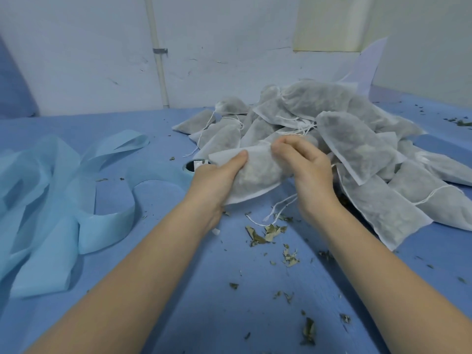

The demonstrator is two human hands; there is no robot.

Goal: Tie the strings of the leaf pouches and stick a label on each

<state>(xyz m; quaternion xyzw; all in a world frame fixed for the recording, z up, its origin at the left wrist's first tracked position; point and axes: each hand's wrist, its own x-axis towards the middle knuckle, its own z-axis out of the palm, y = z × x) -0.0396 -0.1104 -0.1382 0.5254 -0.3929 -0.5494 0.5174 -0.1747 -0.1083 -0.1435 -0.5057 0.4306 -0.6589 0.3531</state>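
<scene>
Both hands close on one white mesh leaf-filled pouch above the blue desk's middle, left hand gripping its flat end, right hand pinching its neck, long axis crossways, white drawstring dangling beneath the right.

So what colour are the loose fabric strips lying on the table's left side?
Light blue fabric strips, clearest in the head view.

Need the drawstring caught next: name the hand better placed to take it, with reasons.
Probably the right hand: the white drawstring dangles just below it, while the left hand is clamped around the white mesh leaf pouch, supporting it.
</scene>
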